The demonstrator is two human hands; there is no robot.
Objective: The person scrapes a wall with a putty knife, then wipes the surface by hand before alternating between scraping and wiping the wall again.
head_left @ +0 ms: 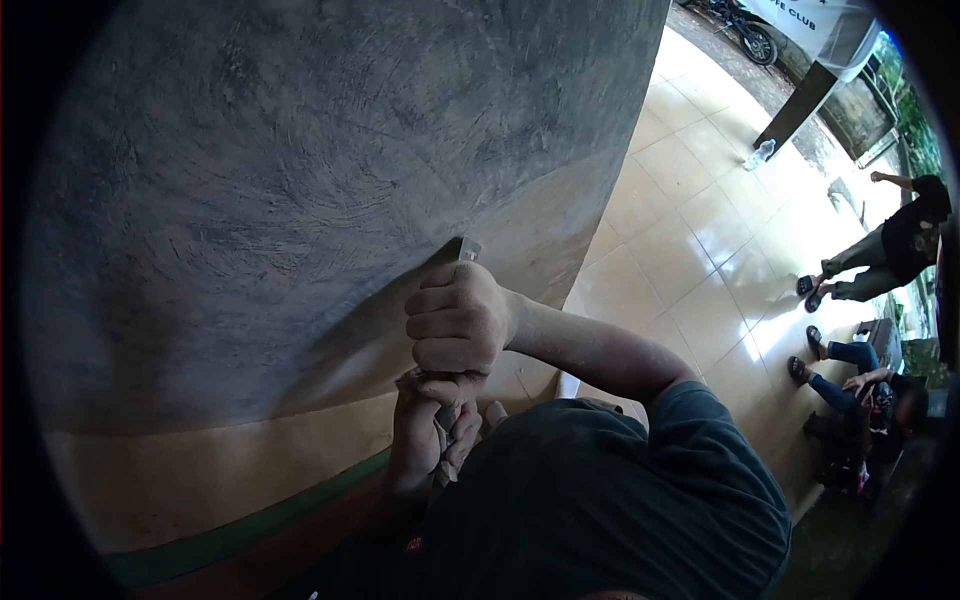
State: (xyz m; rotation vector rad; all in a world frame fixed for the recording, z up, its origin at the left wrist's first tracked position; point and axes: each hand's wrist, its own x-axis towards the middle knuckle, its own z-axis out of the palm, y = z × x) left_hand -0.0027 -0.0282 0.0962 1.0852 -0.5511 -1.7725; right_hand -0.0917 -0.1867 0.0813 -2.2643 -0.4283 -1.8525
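My right hand point(457, 318) is closed in a fist, its back towards me, around a flat grey tool point(469, 249). Only the tool's squared end juts out past the fist, close to the wall. Just below, my left hand point(428, 432) is curled and touches the underside of the right fist. Some greyish material shows between its fingers, too dark to make out. Both hands are in front of a wall point(300, 200) with a rough dark grey coat marked by swirling strokes. A tan band of wall lies beneath the coat.
A green stripe point(240, 537) runs along the wall's lower part. Shiny floor tiles point(690, 220) stretch to the right, with a plastic bottle point(760, 155) beside a dark post point(797, 105). One person point(890, 245) stands at far right; another point(868, 400) sits. A motorcycle point(750, 35) is outside.
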